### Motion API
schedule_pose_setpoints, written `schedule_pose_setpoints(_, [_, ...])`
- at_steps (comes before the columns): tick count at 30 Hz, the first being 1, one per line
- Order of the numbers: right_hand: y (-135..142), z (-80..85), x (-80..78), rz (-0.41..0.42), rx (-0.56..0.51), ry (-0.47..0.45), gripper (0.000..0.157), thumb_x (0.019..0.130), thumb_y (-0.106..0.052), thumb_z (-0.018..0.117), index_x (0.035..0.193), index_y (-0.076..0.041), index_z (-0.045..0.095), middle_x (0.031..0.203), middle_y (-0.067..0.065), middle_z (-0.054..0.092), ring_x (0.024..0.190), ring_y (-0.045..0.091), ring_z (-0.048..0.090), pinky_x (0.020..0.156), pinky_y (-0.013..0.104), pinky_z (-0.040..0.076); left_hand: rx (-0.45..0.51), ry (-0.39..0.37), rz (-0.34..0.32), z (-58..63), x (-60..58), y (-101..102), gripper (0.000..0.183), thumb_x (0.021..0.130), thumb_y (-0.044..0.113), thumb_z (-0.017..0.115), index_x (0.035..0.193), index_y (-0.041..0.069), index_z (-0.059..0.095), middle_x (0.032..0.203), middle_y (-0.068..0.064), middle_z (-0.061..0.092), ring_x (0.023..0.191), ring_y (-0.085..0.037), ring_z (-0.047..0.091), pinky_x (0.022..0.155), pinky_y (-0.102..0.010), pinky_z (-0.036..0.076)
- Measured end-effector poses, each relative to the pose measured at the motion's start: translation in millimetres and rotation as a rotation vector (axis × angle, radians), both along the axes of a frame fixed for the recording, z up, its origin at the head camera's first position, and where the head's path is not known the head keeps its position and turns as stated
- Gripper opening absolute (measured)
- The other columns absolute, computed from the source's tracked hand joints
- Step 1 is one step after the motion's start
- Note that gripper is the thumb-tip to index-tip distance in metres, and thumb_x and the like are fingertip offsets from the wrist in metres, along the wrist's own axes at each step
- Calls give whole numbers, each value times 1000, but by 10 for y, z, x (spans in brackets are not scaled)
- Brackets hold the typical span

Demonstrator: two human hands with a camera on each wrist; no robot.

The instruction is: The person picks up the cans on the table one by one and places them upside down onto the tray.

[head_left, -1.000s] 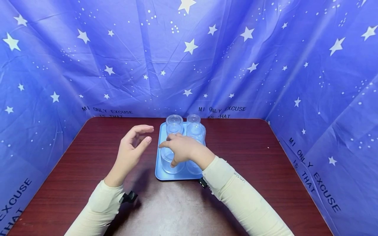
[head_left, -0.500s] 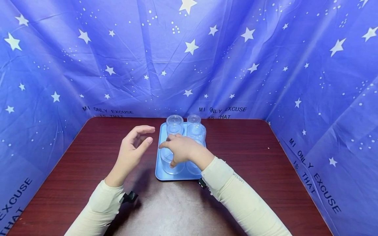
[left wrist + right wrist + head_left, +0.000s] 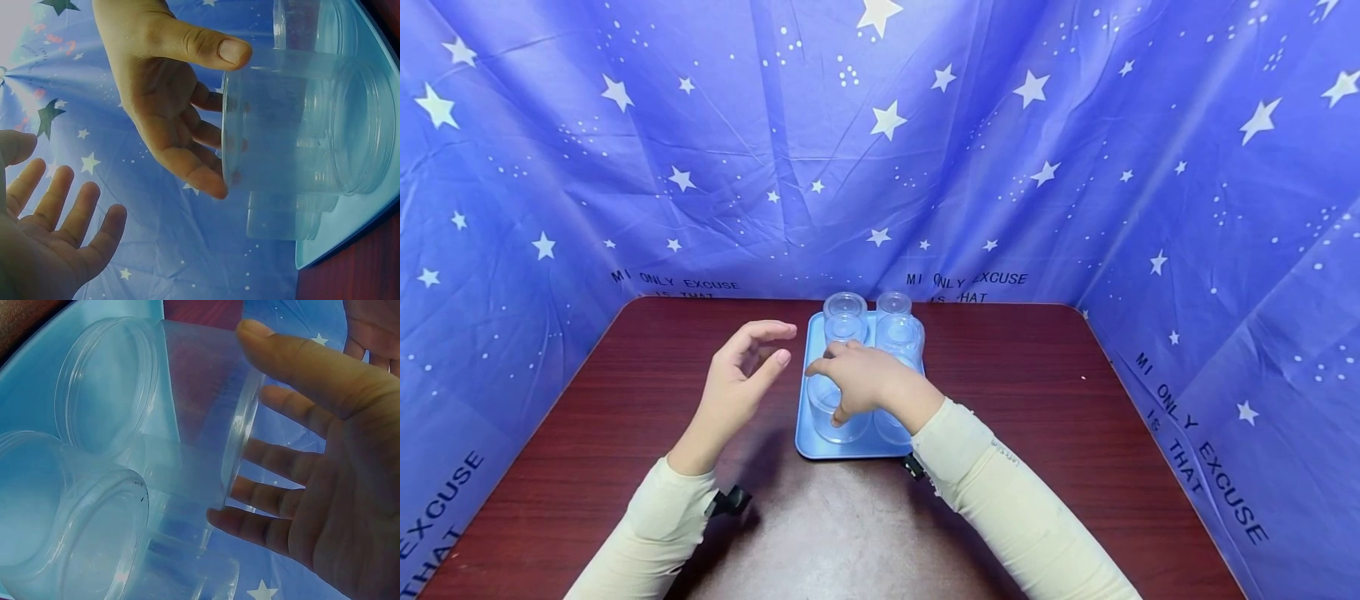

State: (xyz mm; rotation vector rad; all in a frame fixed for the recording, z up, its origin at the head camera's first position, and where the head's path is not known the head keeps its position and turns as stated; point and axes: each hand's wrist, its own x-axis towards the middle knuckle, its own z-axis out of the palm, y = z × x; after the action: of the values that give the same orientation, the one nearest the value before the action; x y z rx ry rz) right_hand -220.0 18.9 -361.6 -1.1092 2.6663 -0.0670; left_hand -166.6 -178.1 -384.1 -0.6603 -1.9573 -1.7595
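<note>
A clear plastic jar (image 3: 824, 423) stands on the blue tray (image 3: 854, 453), its ringed end down. My right hand (image 3: 876, 379) reaches over this jar from the right, thumb and fingers spread around its upper rim. In the right wrist view, the fingertips sit right at the rim of the jar (image 3: 197, 394), with the palm back from its upper end. My left hand (image 3: 733, 379) is held above the table left of the tray, fingers bent loosely and nothing in them. The left wrist view shows both the left hand (image 3: 65, 244) and the right hand at the jar (image 3: 281, 125).
Several more clear jars share the tray: one at the back left (image 3: 845, 308), one at the back right (image 3: 893, 304), others along the right side (image 3: 898, 333). The dark red table (image 3: 1015, 400) spreads around the tray. A blue star-patterned curtain (image 3: 880, 183) encloses the back and sides.
Both hands and the jars keep their places. Only a very slight shift of the whole head view shows.
</note>
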Motion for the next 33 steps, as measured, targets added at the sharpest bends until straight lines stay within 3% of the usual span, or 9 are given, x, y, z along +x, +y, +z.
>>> schedule_pose_setpoints(22, [89,89,-6,20,-52,-26,69,81,-36,88,143,-26,59,146,2,51,135,23,50,107,44,49,-42,-9,4,-8,5,2,31,95,-9,63,125,-4,64,123,-24,66,112,-12,65,92,-24,54])
schedule_pose_setpoints(33, [217,78,14,51,-130,144,51,91,-37,77,139,-23,62,139,1,58,126,22,59,101,42,53,-66,-49,1,-21,13,21,31,95,-7,64,125,-1,64,123,-18,67,109,-12,67,91,-24,55])
